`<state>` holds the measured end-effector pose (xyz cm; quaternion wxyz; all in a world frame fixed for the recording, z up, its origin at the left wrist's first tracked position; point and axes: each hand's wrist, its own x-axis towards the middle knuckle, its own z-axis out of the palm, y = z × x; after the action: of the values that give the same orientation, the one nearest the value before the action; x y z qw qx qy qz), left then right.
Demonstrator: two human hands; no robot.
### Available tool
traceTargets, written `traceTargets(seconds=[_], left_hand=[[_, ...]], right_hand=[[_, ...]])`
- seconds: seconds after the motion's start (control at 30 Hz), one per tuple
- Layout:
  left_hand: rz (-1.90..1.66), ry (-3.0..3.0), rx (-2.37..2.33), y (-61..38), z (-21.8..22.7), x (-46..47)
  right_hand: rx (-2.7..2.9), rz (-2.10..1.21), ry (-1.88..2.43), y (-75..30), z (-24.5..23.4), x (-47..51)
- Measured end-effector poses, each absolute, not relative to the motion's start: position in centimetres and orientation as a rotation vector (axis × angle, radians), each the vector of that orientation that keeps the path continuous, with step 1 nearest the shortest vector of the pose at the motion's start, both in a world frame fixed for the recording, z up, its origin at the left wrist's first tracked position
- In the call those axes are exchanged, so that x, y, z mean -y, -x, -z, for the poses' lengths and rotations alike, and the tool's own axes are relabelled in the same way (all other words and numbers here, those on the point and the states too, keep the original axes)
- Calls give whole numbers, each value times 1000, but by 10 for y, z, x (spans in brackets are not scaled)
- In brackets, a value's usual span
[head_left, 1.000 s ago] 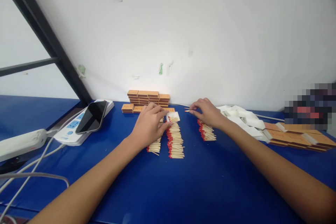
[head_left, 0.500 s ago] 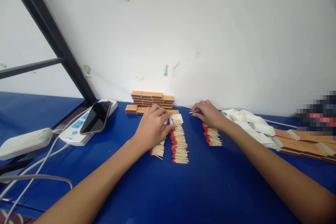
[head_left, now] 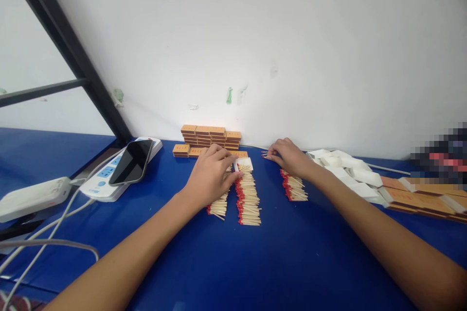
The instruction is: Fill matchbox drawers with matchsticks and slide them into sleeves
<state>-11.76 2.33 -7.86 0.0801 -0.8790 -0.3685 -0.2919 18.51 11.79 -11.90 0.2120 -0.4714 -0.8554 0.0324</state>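
Observation:
My left hand [head_left: 207,175] is closed on the left side of a small white matchbox tray [head_left: 248,161], its thumb low and fingers over the top. Some matches lie inside that tray. Below it runs a row of red-headed matches [head_left: 250,204]. A second row of matches [head_left: 218,210] is partly hidden under my left hand. To the right, my right hand [head_left: 288,156] pinches a few matches [head_left: 264,154] between thumb and fingertips, just above the blue table [head_left: 255,267]. A shorter row of matches [head_left: 296,188] lies beneath my right wrist.
Orange matchboxes [head_left: 209,130] are stacked against the wall. At right lie a heap of white trays [head_left: 343,175] and several orange matchbox sleeves [head_left: 416,198]. On the left, a phone [head_left: 132,163] rests on a power strip [head_left: 98,187], with cables [head_left: 44,245] and a black frame [head_left: 73,48].
Both hands stay almost in place. The right fingertips have shifted slightly around the pinched matches. The whole view has moved a little.

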Motion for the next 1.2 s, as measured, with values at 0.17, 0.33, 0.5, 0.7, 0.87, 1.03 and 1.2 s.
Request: traceTargets(seconds=[0.17, 0.33, 0.5, 0.7, 0.87, 1.03, 1.2], left_hand=[[871, 2627, 1117, 118, 78, -24], [915, 2661, 1114, 117, 78, -23], [947, 2681, 1110, 116, 78, -21], [883, 2636, 1138, 117, 77, -23], [838, 2614, 1150, 118, 77, -24], [831, 2612, 1150, 118, 78, -25], [830, 2631, 1152, 118, 79, -25]], right_hand=[[2342, -122, 1275, -169, 99, -98], [2302, -193, 1030, -124, 69, -52], [2314, -127, 946, -106, 62, -39], [2201, -2, 1179, -157, 82, -84], [2298, -57, 1285, -185, 111, -114], [2324, -91, 1322, -187, 120, -119], [2317, -100, 1290, -176, 105, -108]])
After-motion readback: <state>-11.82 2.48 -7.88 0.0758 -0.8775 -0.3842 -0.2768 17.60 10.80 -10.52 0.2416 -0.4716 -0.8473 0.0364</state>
